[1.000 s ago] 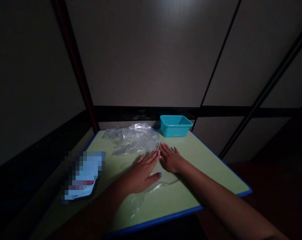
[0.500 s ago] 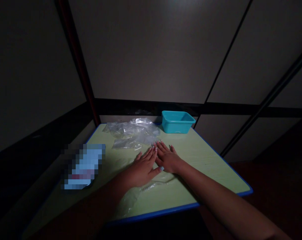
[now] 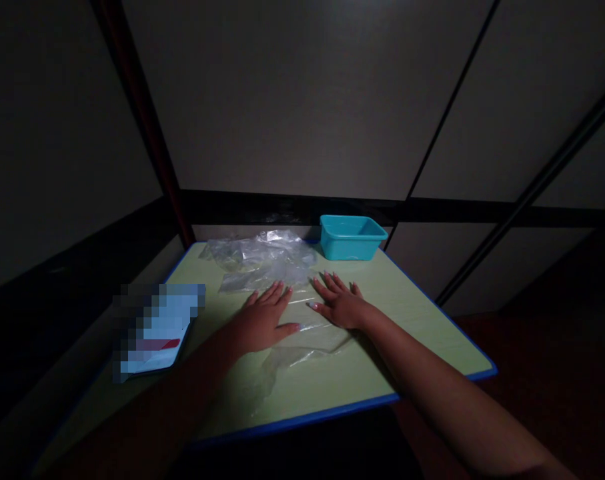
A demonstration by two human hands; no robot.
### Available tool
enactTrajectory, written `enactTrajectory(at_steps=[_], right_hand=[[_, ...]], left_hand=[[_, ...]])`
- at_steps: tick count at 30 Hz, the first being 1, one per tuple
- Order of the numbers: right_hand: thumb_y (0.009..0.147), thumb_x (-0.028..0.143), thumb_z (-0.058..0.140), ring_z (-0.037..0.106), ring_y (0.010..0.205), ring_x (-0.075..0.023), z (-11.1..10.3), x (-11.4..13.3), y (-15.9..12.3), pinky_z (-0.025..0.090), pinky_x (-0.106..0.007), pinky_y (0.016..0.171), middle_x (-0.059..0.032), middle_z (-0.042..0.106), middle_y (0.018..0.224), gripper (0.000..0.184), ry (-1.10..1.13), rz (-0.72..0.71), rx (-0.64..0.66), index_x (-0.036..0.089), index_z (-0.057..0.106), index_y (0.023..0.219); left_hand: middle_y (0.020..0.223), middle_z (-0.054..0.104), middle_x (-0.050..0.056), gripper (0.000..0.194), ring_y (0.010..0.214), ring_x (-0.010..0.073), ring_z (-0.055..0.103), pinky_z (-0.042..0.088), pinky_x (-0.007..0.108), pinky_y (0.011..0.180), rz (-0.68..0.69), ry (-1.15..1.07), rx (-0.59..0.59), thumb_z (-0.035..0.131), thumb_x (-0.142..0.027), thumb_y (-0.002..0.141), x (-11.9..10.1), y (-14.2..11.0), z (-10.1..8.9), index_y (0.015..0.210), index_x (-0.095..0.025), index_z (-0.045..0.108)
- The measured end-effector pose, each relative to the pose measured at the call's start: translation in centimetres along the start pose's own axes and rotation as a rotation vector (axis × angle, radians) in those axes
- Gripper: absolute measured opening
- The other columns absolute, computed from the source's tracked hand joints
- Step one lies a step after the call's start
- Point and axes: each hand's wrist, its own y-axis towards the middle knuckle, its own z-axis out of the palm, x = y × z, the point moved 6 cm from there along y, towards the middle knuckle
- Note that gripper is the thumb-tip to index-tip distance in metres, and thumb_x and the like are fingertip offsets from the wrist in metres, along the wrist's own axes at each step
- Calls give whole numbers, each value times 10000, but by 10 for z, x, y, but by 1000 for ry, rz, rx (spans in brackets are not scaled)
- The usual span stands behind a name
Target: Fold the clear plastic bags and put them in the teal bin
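A clear plastic bag (image 3: 302, 347) lies flat on the green table (image 3: 412, 320) in front of me. My left hand (image 3: 262, 321) rests palm down on its left part, fingers stretched out. My right hand (image 3: 339, 301) lies flat on its right part, fingers spread. A gap of bare plastic shows between the two hands. Neither hand grips anything.
A heap of crumpled clear plastic bags (image 3: 262, 260) sits at the table's far side. A teal plastic tub (image 3: 351, 237) stands at the far right corner. A blurred-out flat object (image 3: 155, 330) lies at the left edge. Dark wall panels rise behind the table.
My hands were side by side and touching; they have slid apart across the plastic bag, the left hand going left and the right staying near the middle.
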Motion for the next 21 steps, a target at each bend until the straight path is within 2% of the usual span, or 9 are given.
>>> enactTrajectory(at_steps=[4, 8, 12, 15, 18, 21], right_hand=[[836, 663, 223, -82, 1364, -275, -4, -12, 3, 53, -631, 1003, -50, -60, 1504, 725, 0, 58, -24, 320, 7, 1436], [850, 625, 264, -91, 1363, -264, -6, -18, 3, 44, -631, 1006, -55, -66, 1502, 717, 25, 70, -44, 299, 18, 1440], [844, 633, 290, -85, 1363, -264, -10, -14, 1, 57, -625, 1012, -78, -57, 1500, 737, 120, -7, -87, 274, 56, 1444], [841, 623, 328, -58, 1365, -277, -17, -11, -4, 64, -601, 1029, -113, 13, 1501, 733, 231, -101, -112, 225, 176, 1437], [811, 630, 400, -50, 1365, -276, -23, -7, -13, 53, -544, 1061, -119, 76, 1499, 761, 336, -268, -27, 200, 250, 1420], [690, 604, 603, -81, 1355, -298, -23, -5, -23, 26, -544, 1061, -87, 7, 1505, 916, 338, -415, 148, 264, 184, 1430]], left_hand=[[1497, 105, 90, 712, 1380, 219, 59, 120, 484, 1080, 51, -16, -19, 311, -598, 851, -8, -2, -8, 1423, -187, 201], [1493, 130, 80, 671, 1378, 218, 90, 111, 516, 1072, 64, -11, 22, 327, -574, 855, -7, -2, -2, 1414, -215, 228], [1495, 127, 74, 656, 1375, 234, 108, 127, 539, 1059, 39, 9, 24, 336, -556, 858, 2, 2, 3, 1419, -243, 205], [1496, 128, 61, 646, 1373, 234, 121, 127, 552, 1056, 15, 18, 9, 322, -551, 864, 8, 4, 3, 1420, -246, 198], [1493, 136, 62, 657, 1373, 223, 127, 131, 551, 1057, -15, 32, 0, 315, -546, 866, 12, 5, 1, 1421, -214, 198], [1489, 147, 77, 666, 1372, 229, 135, 146, 543, 1057, -33, 55, -13, 330, -540, 863, 15, 5, -1, 1417, -189, 215]])
